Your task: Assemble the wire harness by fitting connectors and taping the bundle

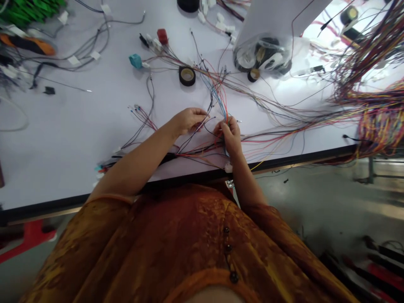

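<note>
My right hand is closed round a bundle of thin wires, red and blue among them, that runs up the white table. Just to its left, my left hand has its thumb and fingers pinched on thin dark and pale wires. Loose wire ends with small metal terminals stick out near both hands. Below them, red and black wires lie along the table's front edge. Parts of the wires inside both hands are hidden by the fingers.
Black tape rolls lie beyond my hands, near a plastic bag of rolls. Red and teal connectors sit up left. Large wire bundles hang over the table edge at right. An orange-black tool is far left.
</note>
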{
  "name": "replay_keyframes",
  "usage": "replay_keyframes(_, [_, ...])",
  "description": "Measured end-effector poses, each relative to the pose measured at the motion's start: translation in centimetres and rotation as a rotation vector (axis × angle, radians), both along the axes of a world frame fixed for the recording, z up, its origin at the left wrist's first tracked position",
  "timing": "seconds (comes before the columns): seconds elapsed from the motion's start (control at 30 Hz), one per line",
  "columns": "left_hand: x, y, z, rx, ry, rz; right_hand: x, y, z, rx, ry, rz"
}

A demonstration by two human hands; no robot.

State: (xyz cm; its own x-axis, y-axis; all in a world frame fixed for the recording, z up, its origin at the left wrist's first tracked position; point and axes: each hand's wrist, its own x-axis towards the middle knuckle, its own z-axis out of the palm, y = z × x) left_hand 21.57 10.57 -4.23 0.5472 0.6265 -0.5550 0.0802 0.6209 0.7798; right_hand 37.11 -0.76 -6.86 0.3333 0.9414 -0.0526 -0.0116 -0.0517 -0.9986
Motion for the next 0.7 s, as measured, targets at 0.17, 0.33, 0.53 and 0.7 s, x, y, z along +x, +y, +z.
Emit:
replay_keyframes(0.17, [-0.7,0.1,0.2,-0.103,-0.189,0.150,-0.1,0.0,-0.2,-0.008,-0.129,0.053])
replay_keyframes(0.33, [-1.8,0.4,0.9,0.188,0.011,0.092,0.0,0.6,-0.1,-0.056,-0.354,0.056])
replay_keyframes(0.53, [-5.0,2.0,2.3,0.079,-0.231,0.357,-0.6,1.7,-0.9,-0.082,-0.484,0.016])
replay_keyframes(0.7, [-8.0,2.0,1.2,0.386,0.044,0.109,0.7,1.2,0.1,-0.153,-0.519,0.032])
